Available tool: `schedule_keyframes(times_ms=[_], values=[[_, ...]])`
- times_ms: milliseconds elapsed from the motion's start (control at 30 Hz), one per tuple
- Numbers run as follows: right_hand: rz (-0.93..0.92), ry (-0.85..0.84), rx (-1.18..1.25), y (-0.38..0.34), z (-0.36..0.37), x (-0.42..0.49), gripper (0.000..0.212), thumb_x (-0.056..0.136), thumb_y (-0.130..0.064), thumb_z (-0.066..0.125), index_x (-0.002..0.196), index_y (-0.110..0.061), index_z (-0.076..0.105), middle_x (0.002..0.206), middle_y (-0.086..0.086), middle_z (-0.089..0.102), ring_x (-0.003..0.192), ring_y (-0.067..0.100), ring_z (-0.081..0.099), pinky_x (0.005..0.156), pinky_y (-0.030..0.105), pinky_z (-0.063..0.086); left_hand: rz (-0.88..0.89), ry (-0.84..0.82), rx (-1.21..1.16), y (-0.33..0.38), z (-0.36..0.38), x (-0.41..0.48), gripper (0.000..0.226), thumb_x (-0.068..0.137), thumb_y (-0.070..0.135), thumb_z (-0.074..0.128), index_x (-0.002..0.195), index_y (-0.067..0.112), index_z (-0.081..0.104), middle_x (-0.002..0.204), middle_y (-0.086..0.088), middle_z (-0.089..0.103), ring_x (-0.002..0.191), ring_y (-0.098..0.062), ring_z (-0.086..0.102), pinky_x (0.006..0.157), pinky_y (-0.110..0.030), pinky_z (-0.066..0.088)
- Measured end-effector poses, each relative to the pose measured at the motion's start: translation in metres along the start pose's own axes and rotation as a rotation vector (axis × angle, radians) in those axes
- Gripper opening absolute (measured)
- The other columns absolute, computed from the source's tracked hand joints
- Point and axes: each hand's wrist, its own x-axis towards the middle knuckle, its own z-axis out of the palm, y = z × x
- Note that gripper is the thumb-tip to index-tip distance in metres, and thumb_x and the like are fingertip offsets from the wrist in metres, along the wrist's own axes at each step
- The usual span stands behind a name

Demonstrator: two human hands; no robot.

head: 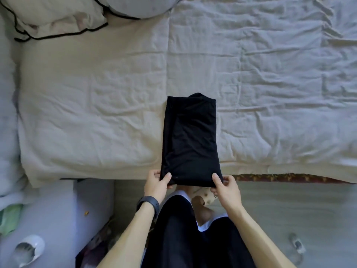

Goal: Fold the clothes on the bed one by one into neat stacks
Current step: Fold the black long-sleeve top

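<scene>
At the near edge of the bed (96, 113), black garment (190, 140) folded into a narrow strip, pinched at both near corners.
Up in the far left corner, cream pillow (58, 20) with dark piping. Then left hand (157, 181), dark band (147, 205) on the wrist: pinches the strip's near-left corner, thumb on top. Garment flat on the wrinkled cover, near end just past the bed's edge. Then right hand (225, 187), same deal: grips the near-right corner.

A plain black folded fabric garment (190, 140) lies on a crumpled cream bedsheet (96, 93). Up-left of the garment, a beige pillow (58, 18) has black piping; right of it, a dark-red mattress border (280, 177) bears gold motifs.
</scene>
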Motion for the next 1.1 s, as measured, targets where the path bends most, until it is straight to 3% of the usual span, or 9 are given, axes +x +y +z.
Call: schedule_keyframes(times_ms=[100,233,333,433,667,800,900,1000,1100], values=[[0.012,-0.035,-0.057,0.025,-0.012,-0.020,0.039,0.097,-0.045,0.062,0.125,-0.023,0.047,0.098,0.006,0.073,0.061,0.009,0.071,0.086,0.042,0.058,-0.013,0.003,0.035,-0.027,0.000,-0.034,0.025,0.095,0.021,0.066,0.114,0.027,0.051,0.090,0.001,0.074,0.061,-0.014,0.071,0.052,-0.020,0.048],[-0.132,-0.042,-0.052,0.008,-0.026,-0.030,0.017,0.099,-0.041,0.056,0.116,-0.042,0.053,0.084,0.008,0.072,0.062,0.023,0.070,0.076,0.042,0.060,0.162,-0.029,0.017,-0.012,-0.002,-0.048,0.033,0.093,0.019,0.065,0.110,0.046,0.058,0.087,0.003,0.077,0.076,-0.018,0.073,0.069,-0.031,0.059],[-0.179,-0.016,0.081,-0.037,-0.037,-0.015,0.011,0.099,-0.040,0.058,0.103,-0.032,0.065,0.079,0.001,0.070,0.055,0.016,0.062,0.055,0.033,0.051,0.284,-0.050,-0.021,0.041,-0.003,-0.035,0.021,0.093,0.014,0.066,0.102,0.033,0.069,0.102,-0.001,0.074,0.077,-0.019,0.071,0.058,-0.020,0.052],[-0.177,-0.002,0.182,-0.086,-0.039,0.022,0.022,0.094,-0.041,0.066,0.096,-0.019,0.069,0.059,-0.002,0.061,0.052,0.012,0.053,0.052,0.029,0.044,0.295,-0.027,-0.018,0.103,0.002,-0.003,0.011,0.094,0.016,0.065,0.102,0.019,0.071,0.094,-0.001,0.071,0.056,-0.011,0.065,0.042,-0.012,0.040],[-0.017,0.022,0.286,-0.162,-0.010,0.134,0.034,0.090,-0.031,0.071,0.066,-0.011,0.060,0.057,0.003,0.055,0.045,0.013,0.046,0.047,0.025,0.037,0.058,0.005,-0.071,0.189,0.030,0.090,0.019,0.092,0.025,0.064,0.107,0.015,0.069,0.075,0.004,0.072,0.055,-0.010,0.062,0.040,-0.018,0.036],[-0.068,0.043,0.270,-0.177,0.002,0.152,0.037,0.096,-0.048,0.062,0.103,-0.012,0.063,0.079,0.000,0.064,0.059,0.011,0.058,0.059,0.027,0.047,0.112,0.075,-0.014,0.196,0.048,0.113,0.037,0.094,0.042,0.060,0.124,0.020,0.057,0.091,0.010,0.072,0.077,-0.013,0.067,0.061,-0.026,0.046],[-0.387,0.236,-0.089,-0.163,0.008,0.142,0.049,0.096,-0.050,0.057,0.138,-0.025,0.050,0.103,-0.006,0.061,0.095,0.012,0.060,0.088,0.031,0.045,0.555,0.263,0.417,0.174,0.057,0.104,0.047,0.096,0.049,0.054,0.137,0.026,0.049,0.121,0.008,0.061,0.113,-0.018,0.053,0.092,-0.033,0.044],[-0.840,0.386,-0.487,-0.131,0.029,0.139,0.047,0.100,-0.040,0.051,0.145,-0.026,0.052,0.140,0.002,0.052,0.126,0.023,0.049,0.101,0.038,0.040,1.107,0.223,0.906,0.139,0.075,0.098,0.055,0.096,0.045,0.048,0.148,0.027,0.045,0.157,-0.001,0.039,0.145,-0.022,0.032,0.116,-0.045,0.024],[-0.837,0.333,-0.812,-0.110,0.045,0.164,0.054,0.105,-0.046,0.030,0.158,-0.036,0.031,0.168,0.001,0.022,0.155,0.023,0.019,0.120,0.049,0.023,1.109,0.097,1.168,0.113,0.080,0.127,0.064,0.098,0.052,0.038,0.158,0.036,0.020,0.168,0.002,0.010,0.155,-0.020,0.005,0.122,-0.053,-0.001]])
